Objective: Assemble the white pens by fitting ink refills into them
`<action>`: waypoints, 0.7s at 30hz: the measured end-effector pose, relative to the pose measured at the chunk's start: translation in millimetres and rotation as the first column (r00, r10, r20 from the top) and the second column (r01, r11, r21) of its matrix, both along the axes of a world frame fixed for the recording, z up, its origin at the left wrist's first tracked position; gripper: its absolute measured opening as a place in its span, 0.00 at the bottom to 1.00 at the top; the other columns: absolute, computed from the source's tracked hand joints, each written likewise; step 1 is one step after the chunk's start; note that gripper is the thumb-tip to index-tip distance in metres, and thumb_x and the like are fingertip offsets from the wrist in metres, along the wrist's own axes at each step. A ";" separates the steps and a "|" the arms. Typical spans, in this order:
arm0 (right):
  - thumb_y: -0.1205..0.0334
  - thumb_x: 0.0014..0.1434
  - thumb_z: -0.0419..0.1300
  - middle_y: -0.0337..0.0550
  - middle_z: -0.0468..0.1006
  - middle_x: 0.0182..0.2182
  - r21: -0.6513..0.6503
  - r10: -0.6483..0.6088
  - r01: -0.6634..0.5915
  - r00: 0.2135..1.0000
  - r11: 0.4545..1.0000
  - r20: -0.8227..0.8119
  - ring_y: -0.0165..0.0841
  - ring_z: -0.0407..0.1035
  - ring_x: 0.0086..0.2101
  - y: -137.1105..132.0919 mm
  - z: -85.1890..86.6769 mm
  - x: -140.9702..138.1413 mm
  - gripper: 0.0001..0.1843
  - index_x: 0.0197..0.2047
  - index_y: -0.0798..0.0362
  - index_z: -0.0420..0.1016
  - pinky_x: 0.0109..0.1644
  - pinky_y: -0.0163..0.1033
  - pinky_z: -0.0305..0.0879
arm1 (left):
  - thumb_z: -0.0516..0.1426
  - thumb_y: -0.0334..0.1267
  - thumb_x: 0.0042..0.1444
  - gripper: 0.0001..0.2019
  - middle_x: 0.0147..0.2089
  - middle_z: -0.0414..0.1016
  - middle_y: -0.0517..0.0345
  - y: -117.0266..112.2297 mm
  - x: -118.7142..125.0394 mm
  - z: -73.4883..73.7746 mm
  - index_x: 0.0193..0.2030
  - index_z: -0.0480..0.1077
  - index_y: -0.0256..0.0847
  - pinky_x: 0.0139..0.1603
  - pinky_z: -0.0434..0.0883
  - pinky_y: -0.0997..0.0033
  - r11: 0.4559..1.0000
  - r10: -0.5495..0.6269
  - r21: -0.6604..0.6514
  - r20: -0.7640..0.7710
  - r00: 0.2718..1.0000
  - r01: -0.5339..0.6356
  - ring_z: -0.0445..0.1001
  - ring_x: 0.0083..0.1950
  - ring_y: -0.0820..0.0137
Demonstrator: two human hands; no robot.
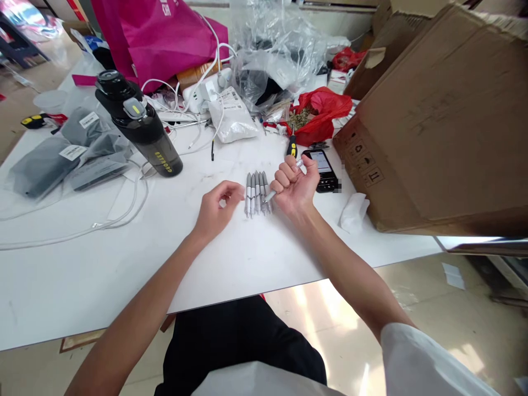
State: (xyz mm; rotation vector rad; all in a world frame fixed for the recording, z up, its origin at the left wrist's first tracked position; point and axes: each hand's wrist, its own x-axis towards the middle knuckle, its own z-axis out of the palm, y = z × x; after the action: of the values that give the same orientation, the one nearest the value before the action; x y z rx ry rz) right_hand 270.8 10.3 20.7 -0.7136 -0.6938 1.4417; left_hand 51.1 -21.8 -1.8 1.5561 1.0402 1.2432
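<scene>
A row of several grey-and-white pens [256, 192] lies side by side on the white table [198, 275], tips pointing away from me. My left hand [218, 208] rests at the row's left side, fingers curled and fingertips close against the outermost pen. Whether those fingertips grip anything is hidden. My right hand [297, 184] is turned palm up, just right of the row. Its fingers wrap around another pen [269, 196], whose one end sticks out toward the row while the other shows near the thumb.
Behind my right hand are a phone-like device [324, 169], a screwdriver [292, 146] and a red bag [325, 115]. A large cardboard box [445, 121] stands at right, beside crumpled tissue [353, 212]. A black bottle [140, 129], cables [119, 220] and bagged items [49, 159] occupy the left.
</scene>
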 end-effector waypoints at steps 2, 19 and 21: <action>0.22 0.67 0.61 0.29 0.43 0.18 0.035 0.046 -0.046 0.999 0.998 0.007 0.31 0.37 0.22 -3.5 0.4 -9.7 0.38 0.28 0.44 0.50 0.22 0.39 0.46 | 0.75 0.58 0.61 0.21 0.43 0.88 0.53 -4.9 5.8 -1.9 0.51 0.87 0.46 0.46 0.75 0.64 0.996 -0.091 -0.019 -0.017 0.996 0.091 0.81 0.43 0.64; 0.35 0.58 0.79 0.38 0.85 0.40 0.201 -0.012 -0.074 0.917 0.977 0.398 0.36 0.80 0.42 0.4 -18.6 -32.5 0.31 0.49 0.42 0.71 0.46 0.40 0.80 | 0.78 0.46 0.57 0.13 0.47 0.90 0.52 26.0 -20.9 -10.9 0.48 0.91 0.51 0.50 0.82 0.62 0.986 0.139 0.081 0.108 0.984 -0.148 0.85 0.47 0.63; 0.36 0.62 0.77 0.41 0.83 0.41 0.279 -0.056 -0.112 0.846 0.954 0.531 0.36 0.78 0.40 2.6 -19.8 -25.3 0.25 0.47 0.44 0.76 0.44 0.40 0.78 | 0.78 0.46 0.58 0.12 0.47 0.90 0.52 26.3 -22.0 -12.2 0.49 0.91 0.52 0.50 0.81 0.62 0.986 0.130 0.091 0.083 0.988 -0.138 0.85 0.46 0.63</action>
State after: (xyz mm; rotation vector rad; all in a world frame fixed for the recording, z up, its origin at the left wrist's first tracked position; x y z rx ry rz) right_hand 245.5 12.9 0.8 -0.8729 -1.3350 1.1223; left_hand 29.1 4.5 -14.0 1.5181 1.0635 1.4531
